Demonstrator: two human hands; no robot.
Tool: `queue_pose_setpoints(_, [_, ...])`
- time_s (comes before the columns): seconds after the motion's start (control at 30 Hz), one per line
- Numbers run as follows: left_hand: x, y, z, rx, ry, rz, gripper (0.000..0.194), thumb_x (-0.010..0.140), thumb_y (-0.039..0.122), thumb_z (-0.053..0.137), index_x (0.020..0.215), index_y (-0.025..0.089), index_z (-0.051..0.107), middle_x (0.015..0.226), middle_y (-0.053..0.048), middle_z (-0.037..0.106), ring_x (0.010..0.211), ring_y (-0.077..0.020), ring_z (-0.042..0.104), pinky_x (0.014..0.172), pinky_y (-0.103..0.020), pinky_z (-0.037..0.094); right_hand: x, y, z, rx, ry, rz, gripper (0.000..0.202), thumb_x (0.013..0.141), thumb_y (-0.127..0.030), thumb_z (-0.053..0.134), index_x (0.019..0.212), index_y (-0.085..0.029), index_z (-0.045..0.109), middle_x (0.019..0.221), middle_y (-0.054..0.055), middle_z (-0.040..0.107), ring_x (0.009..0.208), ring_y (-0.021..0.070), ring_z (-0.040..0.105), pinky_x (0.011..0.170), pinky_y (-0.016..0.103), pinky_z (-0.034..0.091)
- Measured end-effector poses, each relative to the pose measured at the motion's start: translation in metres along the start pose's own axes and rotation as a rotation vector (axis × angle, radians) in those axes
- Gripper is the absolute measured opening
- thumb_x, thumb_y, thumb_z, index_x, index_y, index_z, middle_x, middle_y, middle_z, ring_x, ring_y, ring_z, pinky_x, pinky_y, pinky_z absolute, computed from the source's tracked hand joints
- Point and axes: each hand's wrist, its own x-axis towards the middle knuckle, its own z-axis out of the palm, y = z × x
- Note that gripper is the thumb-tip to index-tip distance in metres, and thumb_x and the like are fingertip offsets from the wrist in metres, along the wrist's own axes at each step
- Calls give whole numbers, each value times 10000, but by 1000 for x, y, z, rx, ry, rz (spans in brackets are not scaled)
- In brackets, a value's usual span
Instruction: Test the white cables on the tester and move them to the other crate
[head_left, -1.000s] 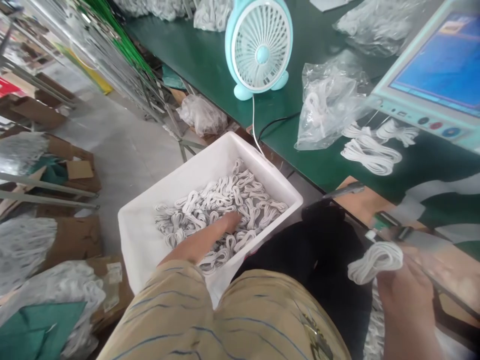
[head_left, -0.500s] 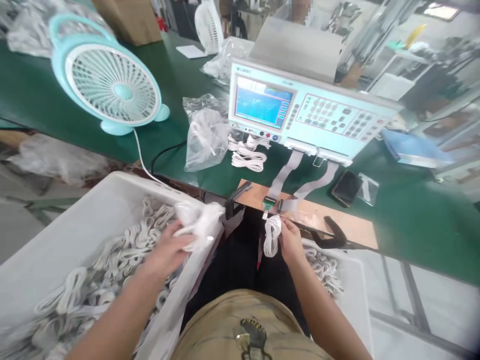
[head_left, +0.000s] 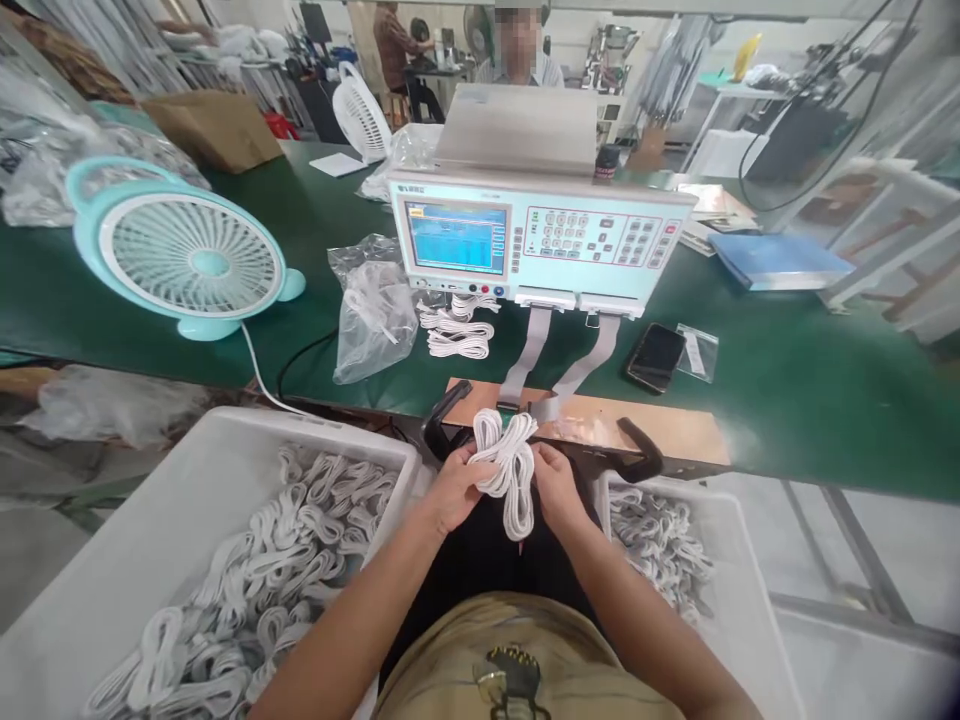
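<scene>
In the middle, at the bench edge, several loops of coiled white cable [head_left: 516,500] hang between my two hands. My left hand [head_left: 459,488] is closed, thumb and fingers pinching a white cable bundle from the left side. My right hand [head_left: 559,490] is closed too, its fingertips pressed at the right side of the loops, by the board's front edge. The loops overlap, so where one bundle ends and another starts is hard to see. Just behind them, grey ribbon cables [head_left: 577,372] run from the tester [head_left: 540,245] down to a fixture on the wooden board [head_left: 660,428], its connector mostly covered by the cables.
A white bin [head_left: 150,500] of coiled cables stands at left, another bin [head_left: 739,540] at right. Black clamps [head_left: 641,452] hold the board. On the green bench are a fan [head_left: 187,255], bagged cable [head_left: 375,320], cable bundles [head_left: 459,335] and a phone [head_left: 655,357]. A person sits behind the tester.
My left hand has moved right from over the left bin, bringing a white cable bundle beside the one at the fixture. My right hand stays near the fixture. The camera view has shifted.
</scene>
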Motion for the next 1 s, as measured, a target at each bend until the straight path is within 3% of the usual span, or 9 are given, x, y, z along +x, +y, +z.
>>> queue_pose_setpoints(0.1, [-16, -15, 0, -44, 30, -40, 391, 551, 113, 717, 936, 111, 646, 820, -79, 692, 705, -180, 637, 640, -257, 485, -16, -6, -18, -76, -80, 11, 273, 699, -361, 601, 552, -161, 488, 478, -62, 425, 453, 58, 324, 457, 193, 279])
queue_pose_setpoints(0.23, [-34, -34, -5, -128, 7, -125, 447, 577, 104, 695, 1014, 149, 613, 939, -99, 677, 839, -224, 633, 696, -315, 496, -42, -35, -89, -428, -285, 115, 233, 707, -365, 600, 598, -162, 565, 488, -45, 467, 452, 73, 369, 439, 194, 278])
queue_pose_setpoints(0.3, [-38, -43, -5, -139, 45, -146, 453, 572, 101, 701, 1009, 172, 603, 917, -80, 679, 825, -208, 633, 705, -316, 496, -53, -51, -123, -682, -158, 31, 196, 669, -349, 642, 579, -181, 596, 494, -29, 496, 476, 93, 409, 444, 198, 292])
queue_pose_setpoints(0.37, [-38, -50, -2, -126, 71, -159, 441, 556, 102, 715, 975, 182, 604, 860, -54, 680, 768, -182, 632, 701, -307, 494, -63, -61, -135, -827, -3, -109, 132, 647, -329, 669, 612, -207, 634, 567, -2, 561, 552, 125, 479, 500, 214, 348])
queue_pose_setpoints(0.43, [-37, -57, 4, -91, 67, -172, 425, 543, 105, 726, 944, 182, 605, 829, -36, 674, 728, -160, 623, 692, -291, 487, -70, -61, -123, -835, -19, -202, 96, 696, -317, 635, 708, -227, 668, 690, 23, 624, 652, 153, 537, 600, 245, 402])
queue_pose_setpoints(0.47, [-36, -59, 9, -65, 63, -174, 422, 537, 103, 731, 932, 182, 605, 822, -27, 671, 716, -151, 616, 690, -281, 483, -72, -58, -112, -803, -104, -215, 120, 745, -308, 587, 774, -230, 673, 751, 30, 641, 695, 159, 554, 651, 261, 416])
queue_pose_setpoints(0.63, [-41, -69, 20, 123, 27, -118, 494, 529, 115, 749, 989, 202, 589, 896, -12, 655, 789, -149, 592, 755, -277, 455, -69, -31, -60, -524, -153, -193, 171, 807, -304, 501, 800, -188, 626, 702, 12, 595, 608, 123, 518, 581, 238, 418])
queue_pose_setpoints(0.87, [-49, -58, 4, 450, -63, 29, 454, 495, 101, 766, 895, 189, 571, 802, 18, 580, 748, -124, 531, 741, -250, 421, -59, -29, -52, -260, -303, -67, 131, 750, -312, 534, 697, -193, 537, 623, -19, 503, 590, 115, 457, 565, 228, 402])
queue_pose_setpoints(1.0, [-42, -42, -1, 252, -73, 90, 306, 523, 156, 754, 722, 175, 523, 689, 32, 514, 692, -115, 502, 650, -229, 413, -55, -29, -50, -286, -351, -89, 171, 785, -353, 499, 729, -194, 525, 634, -17, 486, 587, 114, 442, 572, 233, 394])
